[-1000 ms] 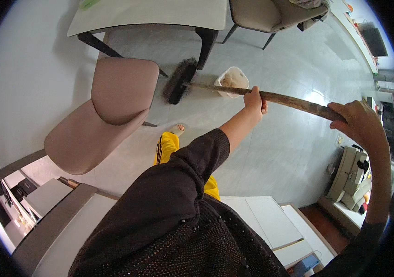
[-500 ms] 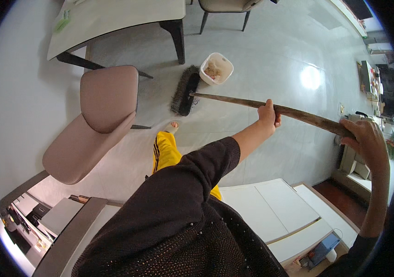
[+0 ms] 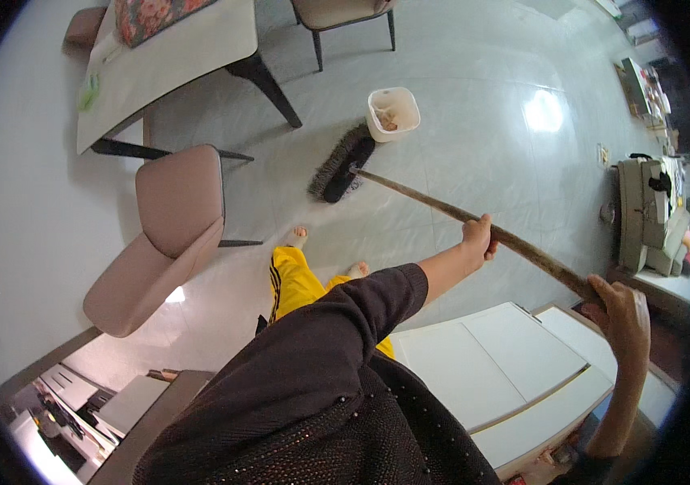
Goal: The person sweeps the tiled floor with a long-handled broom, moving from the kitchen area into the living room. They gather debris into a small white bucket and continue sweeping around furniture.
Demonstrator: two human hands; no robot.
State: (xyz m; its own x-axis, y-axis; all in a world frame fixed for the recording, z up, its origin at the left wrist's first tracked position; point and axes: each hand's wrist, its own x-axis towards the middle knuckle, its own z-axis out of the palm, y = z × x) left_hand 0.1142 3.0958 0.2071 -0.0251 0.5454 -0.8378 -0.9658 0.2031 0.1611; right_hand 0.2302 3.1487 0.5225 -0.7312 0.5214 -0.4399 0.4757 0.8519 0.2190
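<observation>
Left hand [image 3: 478,236] is grasping broom [image 3: 422,198] around middle of wooden handle [image 3: 539,259]; right hand [image 3: 621,317] is clasping same handle at upper end. Broom is slanting down leftward from right hand toward grey floor [image 3: 466,153], dark brush head [image 3: 350,166] lying just beside white bin [image 3: 394,136]; whether they are touching, cannot tell. Bin is holding pale contents. Brown chair [image 3: 177,202] is standing left of brush head; white table [image 3: 163,77] is standing beyond chair.

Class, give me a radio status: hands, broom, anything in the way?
Left hand closed midway on broom handle; right hand gripping its upper end. Broom head down on grey floor. White bin close beside broom head, contact unclear.
</observation>
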